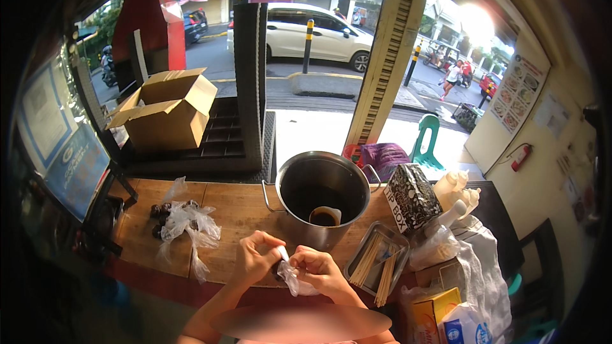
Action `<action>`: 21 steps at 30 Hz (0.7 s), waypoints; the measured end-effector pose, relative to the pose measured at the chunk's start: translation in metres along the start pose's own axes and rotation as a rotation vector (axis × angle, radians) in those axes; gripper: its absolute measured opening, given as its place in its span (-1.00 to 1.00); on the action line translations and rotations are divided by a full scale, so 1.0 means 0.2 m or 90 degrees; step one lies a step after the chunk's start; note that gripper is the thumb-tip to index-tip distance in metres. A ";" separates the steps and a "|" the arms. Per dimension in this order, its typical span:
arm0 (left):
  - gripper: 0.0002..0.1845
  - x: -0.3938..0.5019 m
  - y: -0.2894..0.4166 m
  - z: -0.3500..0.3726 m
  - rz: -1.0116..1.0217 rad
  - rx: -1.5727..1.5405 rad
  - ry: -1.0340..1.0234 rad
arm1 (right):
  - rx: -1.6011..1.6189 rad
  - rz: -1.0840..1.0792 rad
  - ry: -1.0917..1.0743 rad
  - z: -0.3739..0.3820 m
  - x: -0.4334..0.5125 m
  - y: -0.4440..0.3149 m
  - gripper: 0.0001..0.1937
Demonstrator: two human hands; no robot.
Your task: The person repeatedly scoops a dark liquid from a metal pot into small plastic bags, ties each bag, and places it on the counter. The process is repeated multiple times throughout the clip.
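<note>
Between both hands, over the near edge of the wooden table, is a small clear plastic bag (288,278) with dark contents, partly hidden by fingers. My left hand (257,255) pinches the twisted neck of the bag between thumb and fingers. My right hand (316,267) grips the loose plastic beside it. Just beyond my hands stands a large steel stockpot (306,235) with two loop handles. Inside it, a white cup or scoop (335,215) with dark liquid sits low in the pot. To the left lies a cluster of plastic bags (184,224) with dark contents, their ends loose.
Right of the pot, a metal tray (403,259) holds wooden skewers (367,260). Farther right are a patterned box (415,196), squeeze bottles (456,186), a cloth (483,267) and a yellow box (432,313). Behind the table's left side stands an open cardboard carton (165,126) on a black rack.
</note>
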State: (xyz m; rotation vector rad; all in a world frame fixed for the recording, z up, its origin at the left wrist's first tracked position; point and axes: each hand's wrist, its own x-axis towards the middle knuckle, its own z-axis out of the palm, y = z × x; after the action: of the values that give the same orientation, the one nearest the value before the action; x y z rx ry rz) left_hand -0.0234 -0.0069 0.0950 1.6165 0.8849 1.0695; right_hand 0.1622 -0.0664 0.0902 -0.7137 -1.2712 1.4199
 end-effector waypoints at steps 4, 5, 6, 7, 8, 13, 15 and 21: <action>-0.71 -0.01 -0.01 0.07 0.176 0.116 0.040 | 0.044 -0.001 0.026 -0.01 0.00 -0.01 -0.95; -0.72 -0.01 -0.01 0.08 0.292 0.246 0.031 | 0.039 0.004 0.041 -0.02 0.00 -0.02 -0.95; -0.71 -0.02 -0.01 0.08 0.334 0.322 -0.021 | 0.056 0.029 0.056 -0.03 -0.01 -0.04 -0.94; -0.72 -0.02 -0.01 0.08 0.255 0.247 -0.031 | 0.079 0.057 0.050 -0.04 -0.02 -0.06 -0.93; -0.72 -0.01 0.00 0.06 0.179 0.174 -0.043 | 0.073 0.063 0.037 -0.06 -0.03 -0.07 -0.92; -0.88 0.05 0.05 -0.01 -0.141 -0.468 -0.038 | -0.142 0.015 0.062 -0.04 -0.02 -0.11 -0.81; -0.79 0.08 0.06 -0.02 -0.219 -0.572 -0.045 | -0.519 -0.142 0.094 -0.01 0.01 -0.13 -0.90; -0.77 0.16 0.11 -0.04 -0.141 -0.555 -0.079 | -0.722 -0.332 0.109 0.09 0.02 -0.19 -0.88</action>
State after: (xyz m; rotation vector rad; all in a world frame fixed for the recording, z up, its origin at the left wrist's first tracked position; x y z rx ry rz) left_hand -0.0192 0.0193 0.1245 0.8198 0.3960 0.9838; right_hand 0.1560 -0.0734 0.1322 -1.0804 -1.9124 0.1123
